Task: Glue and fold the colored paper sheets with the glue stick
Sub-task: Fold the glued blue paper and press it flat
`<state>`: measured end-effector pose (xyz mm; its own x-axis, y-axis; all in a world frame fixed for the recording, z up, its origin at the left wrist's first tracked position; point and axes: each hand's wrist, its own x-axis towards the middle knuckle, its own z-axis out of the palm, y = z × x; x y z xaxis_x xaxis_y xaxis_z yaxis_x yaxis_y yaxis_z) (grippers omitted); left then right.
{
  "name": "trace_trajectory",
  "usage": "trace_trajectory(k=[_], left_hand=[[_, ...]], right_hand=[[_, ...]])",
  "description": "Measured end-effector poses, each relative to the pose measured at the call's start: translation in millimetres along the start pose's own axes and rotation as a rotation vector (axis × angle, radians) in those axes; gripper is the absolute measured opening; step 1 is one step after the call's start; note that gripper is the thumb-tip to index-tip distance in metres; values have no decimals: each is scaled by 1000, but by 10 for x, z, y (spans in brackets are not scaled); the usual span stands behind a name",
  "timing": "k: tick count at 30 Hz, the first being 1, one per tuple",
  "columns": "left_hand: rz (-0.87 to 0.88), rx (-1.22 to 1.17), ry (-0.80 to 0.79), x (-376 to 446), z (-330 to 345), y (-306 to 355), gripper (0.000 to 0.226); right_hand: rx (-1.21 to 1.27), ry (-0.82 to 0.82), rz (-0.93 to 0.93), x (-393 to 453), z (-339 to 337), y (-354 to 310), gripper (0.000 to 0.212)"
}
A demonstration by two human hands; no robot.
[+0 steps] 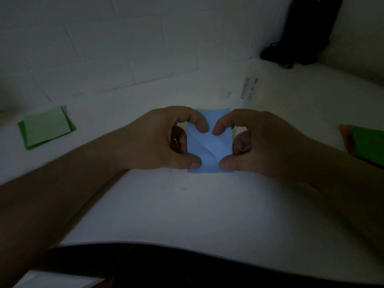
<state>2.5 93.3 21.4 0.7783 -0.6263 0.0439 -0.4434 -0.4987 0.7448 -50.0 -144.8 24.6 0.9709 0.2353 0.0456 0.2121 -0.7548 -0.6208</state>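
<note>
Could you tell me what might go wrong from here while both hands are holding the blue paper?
The left hand and right hand pinch the blue paper only at its sides, so a crease could shift and land crooked. The view is dim, so misaligned edges may be hard to notice. The glue stick stands upright near the far edge; reaching for it might knock it over.

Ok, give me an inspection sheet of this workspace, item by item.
Surface: white table, dimly lit.
Job's things: blue paper, creased, flat at centre; glue stick upright behind it.
Clutter: green paper stack far left; green and orange sheets at right edge.
Hands: left hand and right hand pinch the blue paper's side edges, thumbs and forefingers on top.
Cables: nothing seen.
Surroundings: white block wall; dark object in the far right corner, unclear.
</note>
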Motion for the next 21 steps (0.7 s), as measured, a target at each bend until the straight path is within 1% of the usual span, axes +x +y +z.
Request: trace_trajectory(k=[8,11,13,16,19,21], left_hand=[[13,-17,-18,4,0,-26,56],[37,35,-12,12,-6,-49,59],[56,69,-15,27,-12,-71,61],[91,85,-15,41,-5,-89,62],[165,110,0,45,7,-107,60],[166,103,3,47,5,-119,58]], right_hand=[[5,-17,-31,8,5,35,52],[-18,-3,-61,8,13,43,50],[-78,32,-112,20,41,52,46],[-136,88,-220,61,133,57,48],[-118,91,-255,96,223,59,49],[-129,85,-249,106,229,94,51]])
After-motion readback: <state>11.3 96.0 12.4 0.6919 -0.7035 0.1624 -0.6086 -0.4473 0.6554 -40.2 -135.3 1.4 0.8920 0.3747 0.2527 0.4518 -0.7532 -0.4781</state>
